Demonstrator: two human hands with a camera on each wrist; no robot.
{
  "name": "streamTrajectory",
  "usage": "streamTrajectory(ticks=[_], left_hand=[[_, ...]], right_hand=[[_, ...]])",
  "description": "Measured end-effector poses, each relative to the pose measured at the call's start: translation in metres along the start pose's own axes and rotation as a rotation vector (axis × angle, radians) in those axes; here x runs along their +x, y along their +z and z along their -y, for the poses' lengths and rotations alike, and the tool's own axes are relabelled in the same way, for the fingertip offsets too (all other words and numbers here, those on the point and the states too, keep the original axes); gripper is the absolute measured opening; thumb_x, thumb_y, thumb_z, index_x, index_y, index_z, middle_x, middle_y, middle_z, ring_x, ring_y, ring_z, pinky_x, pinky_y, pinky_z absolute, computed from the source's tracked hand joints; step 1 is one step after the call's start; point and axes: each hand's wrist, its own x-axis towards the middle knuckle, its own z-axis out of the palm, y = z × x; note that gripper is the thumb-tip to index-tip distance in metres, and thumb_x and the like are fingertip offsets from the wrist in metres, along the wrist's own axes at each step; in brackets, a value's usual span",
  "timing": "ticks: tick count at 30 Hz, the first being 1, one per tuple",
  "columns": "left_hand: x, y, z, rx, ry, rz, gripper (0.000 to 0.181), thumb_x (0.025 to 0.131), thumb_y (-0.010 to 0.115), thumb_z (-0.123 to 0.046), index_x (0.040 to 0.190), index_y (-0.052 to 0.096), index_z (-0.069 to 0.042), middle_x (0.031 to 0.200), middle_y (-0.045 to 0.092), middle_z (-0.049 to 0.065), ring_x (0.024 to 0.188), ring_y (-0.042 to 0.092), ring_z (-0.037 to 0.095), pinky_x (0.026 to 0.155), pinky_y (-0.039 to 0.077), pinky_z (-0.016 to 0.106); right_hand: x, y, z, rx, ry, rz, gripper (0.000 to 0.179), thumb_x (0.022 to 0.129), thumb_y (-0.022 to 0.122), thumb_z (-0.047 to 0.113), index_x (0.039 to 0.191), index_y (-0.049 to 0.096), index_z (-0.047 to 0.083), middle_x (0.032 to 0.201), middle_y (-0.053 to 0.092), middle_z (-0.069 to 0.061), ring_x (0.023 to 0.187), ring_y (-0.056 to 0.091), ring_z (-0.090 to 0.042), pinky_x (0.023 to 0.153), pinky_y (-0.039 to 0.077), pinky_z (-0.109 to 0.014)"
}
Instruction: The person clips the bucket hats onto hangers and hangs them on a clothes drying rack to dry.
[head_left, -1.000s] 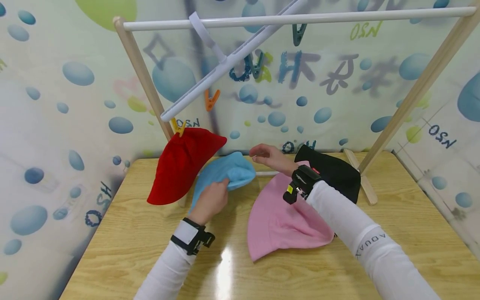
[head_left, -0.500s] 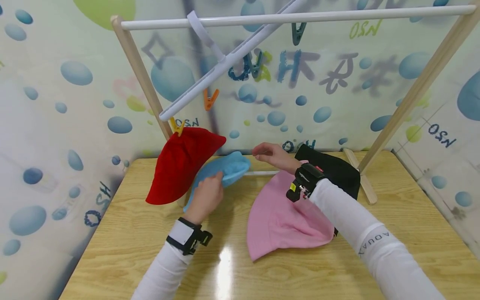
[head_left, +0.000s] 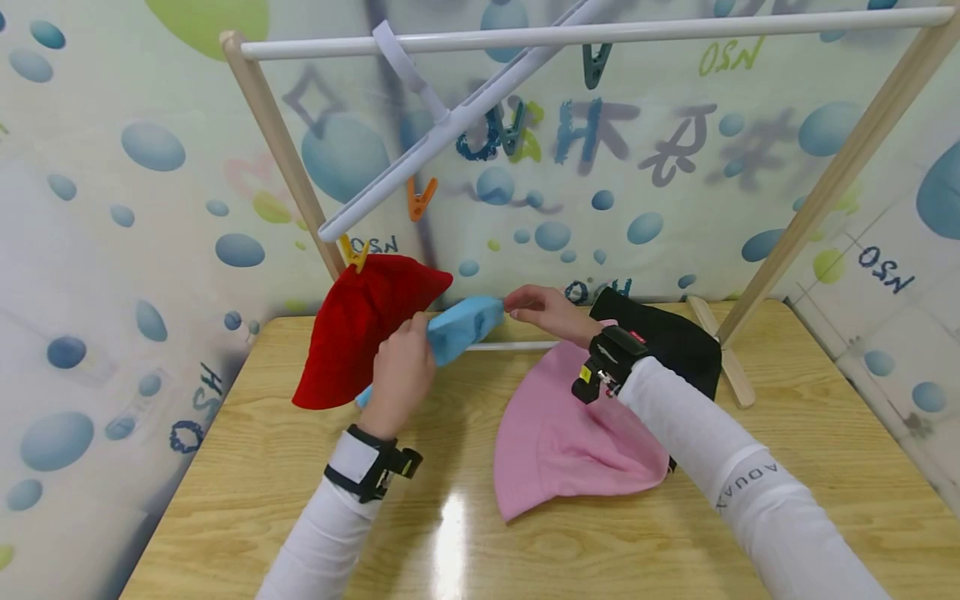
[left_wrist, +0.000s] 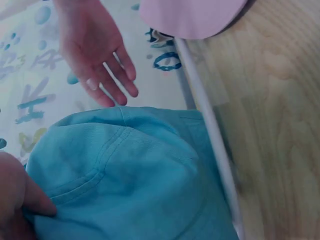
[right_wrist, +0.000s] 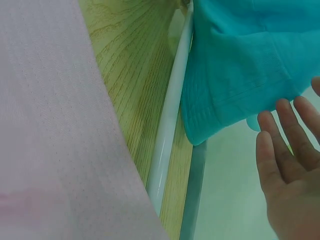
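Observation:
My left hand grips a light blue bucket hat and holds it up behind the table's middle. Part of the brim is hidden behind that hand. In the left wrist view, its thumb and fingers pinch the fabric at the lower left, and the stitched crown faces the camera. My right hand has its fingers loosely extended, fingertips right at the hat's right end. Seen from the right wrist, the palm is turned up with nothing in it.
A red hat hangs by a yellow clip from a slanted white hanger on a rack. Orange and dark green clips hang there too. A pink hat overlaps a black fabric item under my right forearm.
My left hand has turned and lifted the blue hat, which now shows a narrower shape and reaches the right fingertips. My right hand has shifted slightly right, then stayed still.

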Motion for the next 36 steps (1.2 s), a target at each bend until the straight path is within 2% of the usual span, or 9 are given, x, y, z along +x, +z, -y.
streamTrajectory(ticks=[6,14,17,22,27,36], left_hand=[[0.004,-0.01,-0.001,-0.02,-0.028,-0.026,0.014,0.095,0.047,0.0,0.105,0.055,0.003,0.082,0.058,0.017,0.062,0.055,0.032,0.057,0.052,0.044],[0.007,-0.018,0.0,-0.056,-0.03,-0.055,0.017,0.095,0.05,-0.003,0.11,0.055,0.005,0.084,0.061,0.019,0.062,0.056,0.031,0.062,0.055,0.045],[0.008,-0.02,0.0,-0.065,-0.036,-0.069,0.018,0.095,0.052,-0.004,0.111,0.054,0.005,0.086,0.062,0.019,0.062,0.058,0.031,0.065,0.055,0.046],[0.009,-0.022,0.0,-0.052,-0.044,-0.087,0.018,0.096,0.049,-0.004,0.111,0.054,0.005,0.082,0.062,0.019,0.06,0.058,0.031,0.062,0.055,0.046],[0.01,-0.026,0.0,-0.058,-0.053,-0.085,0.019,0.096,0.05,-0.004,0.112,0.054,0.006,0.083,0.062,0.02,0.06,0.058,0.031,0.063,0.055,0.046],[0.009,-0.028,0.003,-0.081,-0.068,-0.083,0.019,0.097,0.049,-0.004,0.112,0.054,0.006,0.085,0.063,0.021,0.061,0.059,0.031,0.065,0.055,0.047]], right_hand=[[0.0,-0.001,0.001,-0.017,-0.005,-0.005,0.029,0.097,0.057,0.008,0.123,0.058,-0.004,0.122,0.059,-0.02,0.112,0.055,-0.031,0.097,0.041,-0.04],[0.0,-0.002,0.007,-0.04,0.001,-0.009,0.03,0.097,0.056,0.008,0.124,0.057,-0.003,0.122,0.058,-0.019,0.113,0.054,-0.03,0.097,0.041,-0.038],[0.001,-0.002,0.01,-0.026,-0.004,-0.002,0.031,0.097,0.055,0.007,0.126,0.054,-0.004,0.124,0.057,-0.022,0.114,0.053,-0.031,0.098,0.041,-0.039],[0.005,-0.004,0.016,0.008,0.005,-0.011,0.032,0.098,0.053,0.006,0.128,0.051,-0.005,0.124,0.057,-0.023,0.116,0.053,-0.033,0.098,0.041,-0.041],[0.011,-0.005,0.023,0.033,0.001,-0.03,0.034,0.098,0.052,0.005,0.13,0.049,-0.006,0.124,0.057,-0.023,0.117,0.053,-0.034,0.098,0.041,-0.043],[0.025,-0.002,0.041,-0.038,-0.021,-0.056,0.034,0.099,0.052,0.01,0.13,0.05,-0.004,0.125,0.058,-0.018,0.117,0.053,-0.028,0.098,0.042,-0.038]])
